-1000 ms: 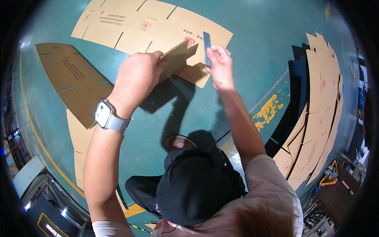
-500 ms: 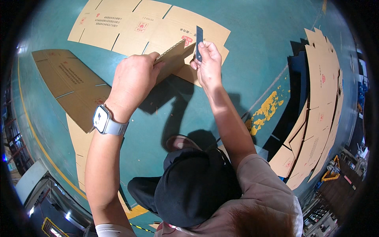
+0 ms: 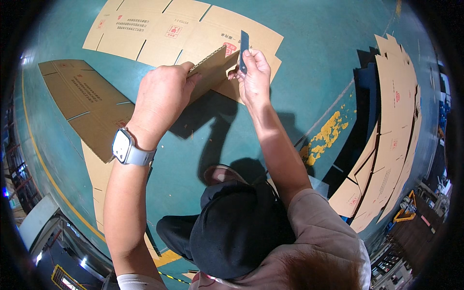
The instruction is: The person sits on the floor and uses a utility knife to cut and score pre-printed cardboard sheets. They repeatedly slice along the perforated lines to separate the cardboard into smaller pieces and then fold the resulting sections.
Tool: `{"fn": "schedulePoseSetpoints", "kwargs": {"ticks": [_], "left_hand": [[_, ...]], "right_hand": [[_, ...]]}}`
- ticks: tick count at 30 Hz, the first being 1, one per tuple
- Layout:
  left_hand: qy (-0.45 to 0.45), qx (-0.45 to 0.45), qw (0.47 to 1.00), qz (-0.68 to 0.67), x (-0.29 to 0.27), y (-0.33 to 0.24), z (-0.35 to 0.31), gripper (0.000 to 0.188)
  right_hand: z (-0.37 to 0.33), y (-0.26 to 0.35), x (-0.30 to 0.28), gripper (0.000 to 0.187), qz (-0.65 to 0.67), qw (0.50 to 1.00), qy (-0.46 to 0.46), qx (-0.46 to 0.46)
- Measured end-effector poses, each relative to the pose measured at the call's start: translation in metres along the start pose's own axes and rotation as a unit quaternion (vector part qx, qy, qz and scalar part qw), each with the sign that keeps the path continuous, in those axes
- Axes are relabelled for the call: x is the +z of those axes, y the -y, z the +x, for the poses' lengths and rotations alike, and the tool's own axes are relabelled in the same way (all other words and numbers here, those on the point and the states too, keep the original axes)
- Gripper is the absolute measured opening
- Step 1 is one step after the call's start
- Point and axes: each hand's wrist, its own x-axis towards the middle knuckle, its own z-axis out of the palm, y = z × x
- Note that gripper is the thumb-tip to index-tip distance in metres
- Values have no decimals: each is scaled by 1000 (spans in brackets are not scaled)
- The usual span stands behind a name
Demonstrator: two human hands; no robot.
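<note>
My left hand (image 3: 163,99), with a watch on its wrist, is closed over the upper edge of a raised brown corrugated cardboard sheet (image 3: 212,70). Its thumb lies on the near face and the other fingers are partly hidden. My right hand (image 3: 254,75) pinches a dark, flat utility-knife blade (image 3: 244,41) upright between thumb and fingers. The blade has a slanted top and a small round spot near its lower end. The right fingertips are close beside the sheet's far right edge; whether they touch it, I cannot tell.
A flat slotted cardboard blank (image 3: 154,29) lies on the green floor (image 3: 179,169) ahead. To the left is a shaded cardboard panel (image 3: 84,96). Stacked cardboard blanks (image 3: 394,121) stand at the right, beside worn yellow floor paint (image 3: 326,135). A yellow-framed item (image 3: 405,208) is farther right.
Both hands have barely moved. The raised cardboard sheet has shifted slightly up, and the right fingers have changed position a little near its edge. The blade stays in the right hand.
</note>
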Motion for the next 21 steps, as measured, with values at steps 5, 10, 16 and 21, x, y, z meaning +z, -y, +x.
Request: {"fn": "schedulePoseSetpoints", "kwargs": {"ticks": [5,10,16,21], "left_hand": [[-3,0,1000,-8,1,0,1,19],[-7,3,1000,-6,0,0,0,18],[-19,14,999,-21,2,0,0,18],[-15,15,999,-24,0,-2,-2,18]], "right_hand": [[0,2,-1,14,5,1000,8,8],[-5,0,-3,14,14,999,23,19],[-10,-6,-3,17,58,998,4,9],[-18,-4,1,14,59,998,5,17]]}}
